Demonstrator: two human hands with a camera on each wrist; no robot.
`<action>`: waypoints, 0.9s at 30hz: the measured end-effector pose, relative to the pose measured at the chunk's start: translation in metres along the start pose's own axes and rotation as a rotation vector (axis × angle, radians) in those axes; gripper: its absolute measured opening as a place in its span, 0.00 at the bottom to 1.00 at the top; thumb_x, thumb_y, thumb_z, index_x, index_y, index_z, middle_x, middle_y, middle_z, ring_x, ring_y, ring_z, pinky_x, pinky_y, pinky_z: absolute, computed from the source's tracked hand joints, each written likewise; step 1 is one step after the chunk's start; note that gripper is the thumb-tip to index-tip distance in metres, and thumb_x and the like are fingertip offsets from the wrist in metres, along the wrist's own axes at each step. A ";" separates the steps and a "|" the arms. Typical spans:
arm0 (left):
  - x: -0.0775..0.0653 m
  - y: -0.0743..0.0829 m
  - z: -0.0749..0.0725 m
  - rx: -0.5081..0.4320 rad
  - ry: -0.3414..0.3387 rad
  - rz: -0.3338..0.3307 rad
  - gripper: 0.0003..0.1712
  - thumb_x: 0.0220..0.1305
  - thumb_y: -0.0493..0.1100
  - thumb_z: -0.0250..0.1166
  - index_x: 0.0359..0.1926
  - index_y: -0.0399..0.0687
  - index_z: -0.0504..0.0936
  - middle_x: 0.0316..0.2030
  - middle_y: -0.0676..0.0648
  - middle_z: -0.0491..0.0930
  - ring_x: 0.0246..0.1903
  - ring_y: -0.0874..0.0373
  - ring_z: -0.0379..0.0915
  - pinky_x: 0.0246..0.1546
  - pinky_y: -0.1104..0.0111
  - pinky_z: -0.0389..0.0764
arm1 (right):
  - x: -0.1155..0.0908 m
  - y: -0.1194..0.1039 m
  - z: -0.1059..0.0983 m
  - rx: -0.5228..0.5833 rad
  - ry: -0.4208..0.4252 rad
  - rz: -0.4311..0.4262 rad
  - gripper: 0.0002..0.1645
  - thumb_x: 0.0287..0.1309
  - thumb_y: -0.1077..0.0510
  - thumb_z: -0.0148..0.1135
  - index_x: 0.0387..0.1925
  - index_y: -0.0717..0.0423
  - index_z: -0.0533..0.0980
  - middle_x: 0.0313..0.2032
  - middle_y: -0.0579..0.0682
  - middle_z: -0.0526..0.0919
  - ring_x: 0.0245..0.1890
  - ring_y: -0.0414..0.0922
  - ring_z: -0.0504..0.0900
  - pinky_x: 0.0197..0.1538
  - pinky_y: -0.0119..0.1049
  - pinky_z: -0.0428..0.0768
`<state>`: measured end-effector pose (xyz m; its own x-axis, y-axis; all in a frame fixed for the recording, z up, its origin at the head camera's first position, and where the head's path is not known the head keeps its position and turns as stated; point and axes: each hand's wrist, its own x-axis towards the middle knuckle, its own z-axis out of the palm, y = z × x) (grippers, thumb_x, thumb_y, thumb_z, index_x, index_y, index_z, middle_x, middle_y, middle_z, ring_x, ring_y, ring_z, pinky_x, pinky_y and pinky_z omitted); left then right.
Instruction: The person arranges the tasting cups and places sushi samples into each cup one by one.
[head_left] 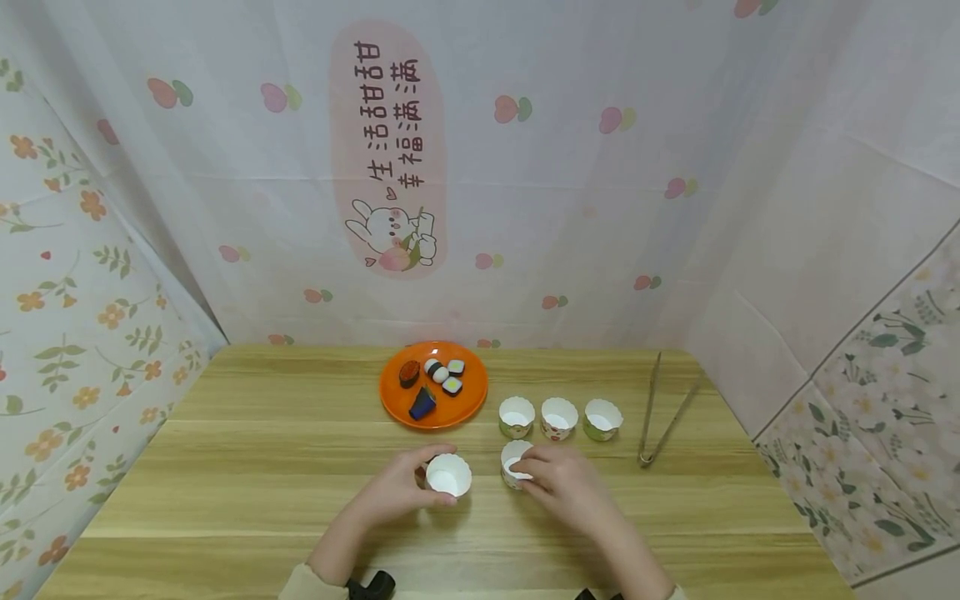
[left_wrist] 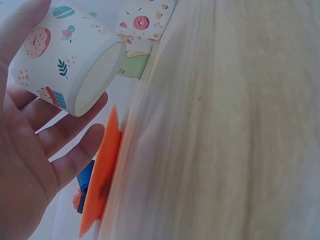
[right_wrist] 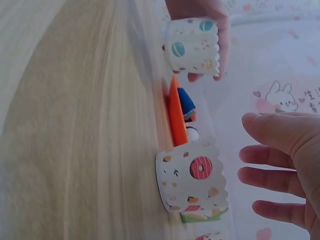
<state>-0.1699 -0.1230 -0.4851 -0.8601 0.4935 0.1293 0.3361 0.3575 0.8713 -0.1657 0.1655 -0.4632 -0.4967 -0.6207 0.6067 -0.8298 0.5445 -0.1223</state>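
My left hand [head_left: 390, 487] holds a white paper baking cup [head_left: 448, 477] between thumb and fingers. In the left wrist view this cup [left_wrist: 65, 55] is tilted, printed with donuts and leaves, and lifted off the table. Just over a second scalloped cup [head_left: 512, 461] is my right hand [head_left: 567, 483]. The right wrist view shows that cup [right_wrist: 192, 175] standing on the table, with a pink donut print. There the right hand's fingers [right_wrist: 270, 176] are apart from the cup and hold nothing.
An orange plate [head_left: 457, 412] behind the hands bears several sushi-like pieces. Three more baking cups stand in a row: one green [head_left: 516, 419], one floral [head_left: 558, 419], one green [head_left: 602, 420]. Metal tongs [head_left: 663, 429] lie spread at the right. Curtains surround the wooden table [head_left: 262, 467].
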 end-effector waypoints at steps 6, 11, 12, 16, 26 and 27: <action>0.000 0.003 0.002 0.002 0.001 -0.001 0.39 0.48 0.48 0.77 0.61 0.42 0.74 0.52 0.52 0.78 0.36 0.56 0.71 0.36 0.68 0.75 | 0.002 -0.007 0.003 -0.004 -0.029 0.010 0.16 0.43 0.60 0.76 0.39 0.49 0.84 0.36 0.41 0.83 0.34 0.38 0.81 0.38 0.32 0.80; 0.000 0.003 0.004 0.001 -0.002 0.013 0.39 0.48 0.48 0.77 0.60 0.41 0.75 0.53 0.51 0.77 0.37 0.56 0.71 0.36 0.68 0.75 | 0.001 -0.012 0.006 -0.018 -0.059 0.024 0.20 0.45 0.58 0.75 0.44 0.47 0.83 0.37 0.40 0.83 0.37 0.39 0.81 0.41 0.35 0.80; 0.001 0.003 0.004 0.000 -0.003 0.017 0.39 0.48 0.48 0.77 0.60 0.41 0.75 0.53 0.51 0.77 0.38 0.56 0.71 0.36 0.68 0.75 | 0.001 -0.013 0.007 -0.011 -0.064 0.025 0.21 0.46 0.58 0.75 0.45 0.47 0.83 0.37 0.40 0.83 0.37 0.39 0.81 0.42 0.35 0.80; 0.001 0.003 0.005 -0.005 -0.016 0.028 0.38 0.48 0.47 0.77 0.60 0.40 0.74 0.55 0.49 0.77 0.39 0.56 0.71 0.38 0.68 0.75 | 0.001 -0.015 0.011 0.009 -0.063 0.009 0.22 0.46 0.58 0.75 0.46 0.47 0.82 0.38 0.40 0.83 0.36 0.39 0.81 0.40 0.34 0.80; 0.002 0.004 0.009 0.005 -0.030 0.036 0.39 0.48 0.47 0.77 0.60 0.40 0.75 0.54 0.49 0.78 0.40 0.55 0.72 0.39 0.68 0.74 | 0.001 -0.020 0.015 0.022 -0.093 0.004 0.22 0.48 0.56 0.73 0.49 0.47 0.82 0.42 0.41 0.84 0.39 0.39 0.81 0.42 0.36 0.80; 0.002 0.004 0.009 0.005 -0.030 0.035 0.39 0.48 0.47 0.77 0.60 0.40 0.75 0.54 0.50 0.78 0.40 0.56 0.71 0.40 0.68 0.74 | 0.001 -0.020 0.014 0.025 -0.097 0.006 0.22 0.49 0.56 0.73 0.49 0.47 0.82 0.42 0.41 0.84 0.40 0.39 0.81 0.43 0.36 0.80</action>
<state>-0.1665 -0.1130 -0.4854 -0.8358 0.5295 0.1449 0.3676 0.3438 0.8641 -0.1528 0.1457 -0.4717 -0.5230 -0.6697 0.5272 -0.8321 0.5350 -0.1459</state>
